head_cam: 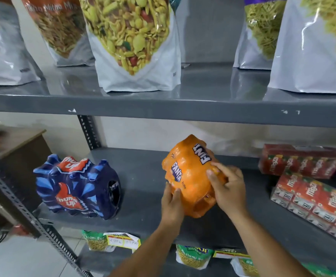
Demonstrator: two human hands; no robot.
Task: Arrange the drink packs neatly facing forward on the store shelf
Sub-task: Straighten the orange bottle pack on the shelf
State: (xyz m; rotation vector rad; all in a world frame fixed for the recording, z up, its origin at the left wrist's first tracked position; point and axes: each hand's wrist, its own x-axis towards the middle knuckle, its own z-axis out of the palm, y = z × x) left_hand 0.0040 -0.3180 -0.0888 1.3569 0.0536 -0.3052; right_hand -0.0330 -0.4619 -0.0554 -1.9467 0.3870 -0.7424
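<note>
An orange Fanta pack (187,172) is tilted in the middle of the grey middle shelf (143,176). My left hand (172,202) grips its lower left side and my right hand (228,186) grips its right side. A dark blue Thums Up pack (77,186) stands to the left on the same shelf. Two red Maaza carton packs are at the right: one (299,159) at the back, the other (315,202) angled near the front edge.
Large snack bags (135,43) stand on the upper shelf (163,108). Smaller snack packets (195,258) lie on the shelf below. A slotted metal upright (33,220) runs along the left front. A brown wooden table (13,142) stands beyond the rack at left.
</note>
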